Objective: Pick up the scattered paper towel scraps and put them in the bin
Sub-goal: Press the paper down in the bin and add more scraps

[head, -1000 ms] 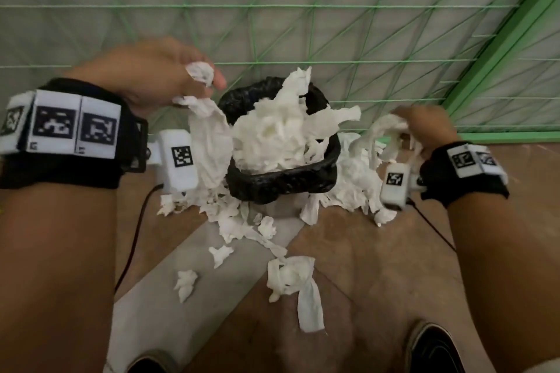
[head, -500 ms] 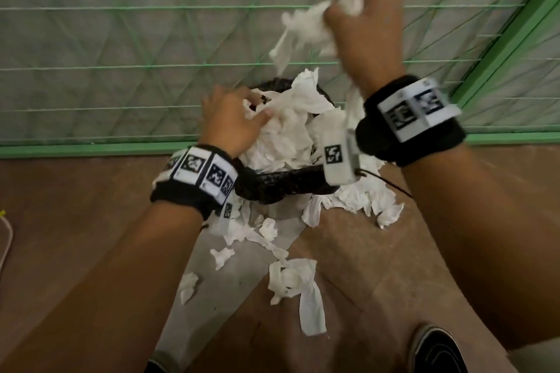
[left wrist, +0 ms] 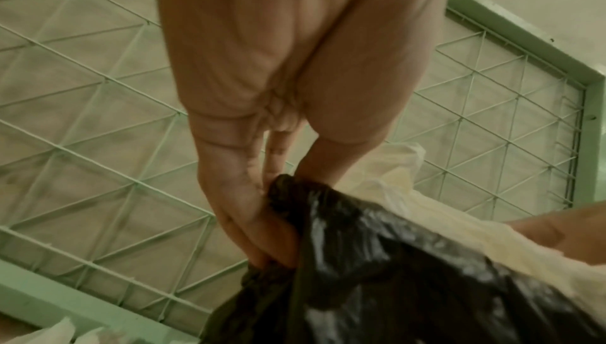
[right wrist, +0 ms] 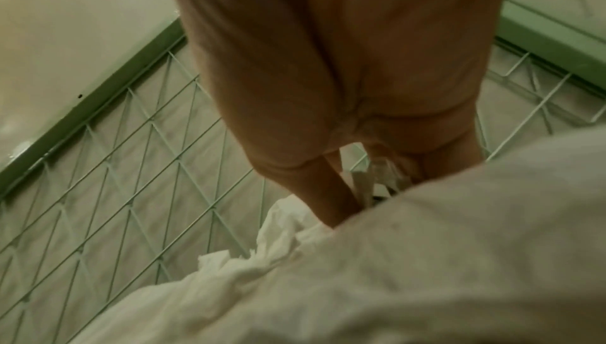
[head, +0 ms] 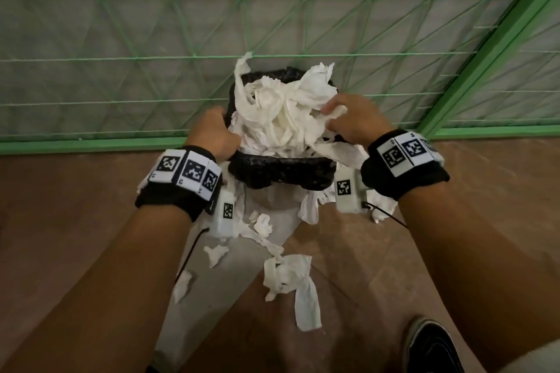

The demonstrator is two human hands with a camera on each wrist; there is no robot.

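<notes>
On the floor (head: 75, 221) at lower left lie small loose paper towel scraps (head: 182, 285), not yet collected. The left hand (head: 212, 133) holds the left edge of the bin (head: 281, 172); its grip is clamped on the black liner (left wrist: 377, 259), thumb and fingers (left wrist: 242, 222) pinching a gathered fold, apparently to steady the bin and keep the liner mouth open while paper is packed in. At centre, the heap of paper towel (head: 281, 112) rises above the rim, which is probably why it needs pushing down and not merely dropping. A longer torn strip (head: 291, 278) lies on the floor in front of the bin. The right hand (head: 351, 121) rests on the right side of the heap; its grip appears curled round a wad of towel (head: 338, 112), fingers (right wrist: 328, 202) sunk into the white mass, judged to be tucking it in. More scraps (head: 385, 206) lie beside the bin at right, below that wrist. Behind stands a green wire-mesh panel (head: 121, 39).
</notes>
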